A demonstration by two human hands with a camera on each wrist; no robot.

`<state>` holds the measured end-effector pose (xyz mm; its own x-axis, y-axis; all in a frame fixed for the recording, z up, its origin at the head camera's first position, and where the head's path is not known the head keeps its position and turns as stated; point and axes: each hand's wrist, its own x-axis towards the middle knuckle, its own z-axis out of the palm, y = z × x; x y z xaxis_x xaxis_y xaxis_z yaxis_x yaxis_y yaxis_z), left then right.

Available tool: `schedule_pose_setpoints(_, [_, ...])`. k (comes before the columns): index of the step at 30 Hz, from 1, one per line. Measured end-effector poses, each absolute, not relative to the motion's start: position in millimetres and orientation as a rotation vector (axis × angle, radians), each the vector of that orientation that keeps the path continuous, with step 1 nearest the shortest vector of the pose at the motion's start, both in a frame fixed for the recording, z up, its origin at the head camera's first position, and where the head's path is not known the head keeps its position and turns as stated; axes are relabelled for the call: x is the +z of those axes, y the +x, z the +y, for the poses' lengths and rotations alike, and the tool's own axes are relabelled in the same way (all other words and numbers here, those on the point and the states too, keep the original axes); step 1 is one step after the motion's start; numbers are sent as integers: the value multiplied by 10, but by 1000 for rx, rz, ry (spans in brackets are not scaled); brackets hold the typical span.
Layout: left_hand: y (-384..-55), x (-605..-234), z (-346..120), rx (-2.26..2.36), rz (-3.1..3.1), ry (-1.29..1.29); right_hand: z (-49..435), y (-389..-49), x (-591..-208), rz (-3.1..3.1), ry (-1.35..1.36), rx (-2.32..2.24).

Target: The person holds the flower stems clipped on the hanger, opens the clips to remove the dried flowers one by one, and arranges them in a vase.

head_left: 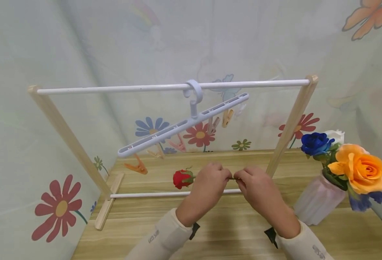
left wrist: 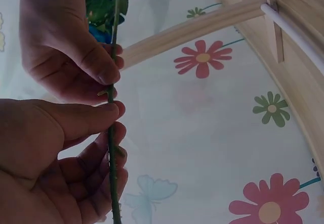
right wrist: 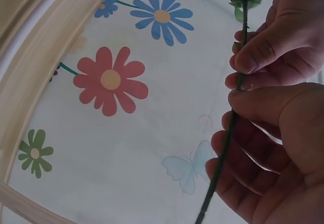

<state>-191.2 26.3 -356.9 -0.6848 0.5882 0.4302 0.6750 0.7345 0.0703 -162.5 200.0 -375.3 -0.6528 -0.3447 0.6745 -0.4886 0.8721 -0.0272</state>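
A single red rose (head_left: 180,179) with a thin green stem (right wrist: 218,168) lies sideways across both hands, its bloom to the left in the head view. My left hand (head_left: 209,182) pinches the stem between thumb and fingers, on the bloom's side. Close beside it, my right hand (head_left: 258,188) pinches the same stem farther from the bloom. The two thumbs nearly meet in the right wrist view, where the stem bends slightly below the right thumb. Above the hands, a pale blue hanger (head_left: 187,124) hangs tilted, with several clothespins below it, including an orange clothespin (head_left: 137,166).
A wooden rack with a white top rod (head_left: 119,89) carries the hanger; its lower white rod (head_left: 148,194) runs behind the hands. On the right stands a pale ribbed vase (head_left: 321,198) with blue, white and orange flowers. Behind is a flower-printed curtain (head_left: 262,47).
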Motion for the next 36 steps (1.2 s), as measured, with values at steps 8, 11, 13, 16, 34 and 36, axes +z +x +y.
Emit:
schedule_pose_setpoints(8, [-1864, -3642, 318, -205, -2545, -959, 1966, -1554, -3874, -2432, 518, 278])
schedule_pose_setpoints(11, [-1845, -3655, 333, -223, -2518, -949, 1964, -1534, -3891, -2447, 489, 308])
schedule_pose_setpoints(13, [-1828, -3661, 341, -264, -2467, -943, 1968, -1524, -3895, -2448, 469, 334])
schedule_pose_setpoints(16, [-1798, -3658, 346, -378, -2347, -951, 1987, -1511, -3891, -2442, 435, 386])
schedule_pose_setpoints(34, [-1788, -3715, 530, -650, -2175, -1047, 2449, -1349, -3744, -2303, 205, 574])
schedule_pose_setpoints(36, [-1791, -3751, 589, -634, -2222, -1061, 2522, -1319, -3723, -2278, 173, 609])
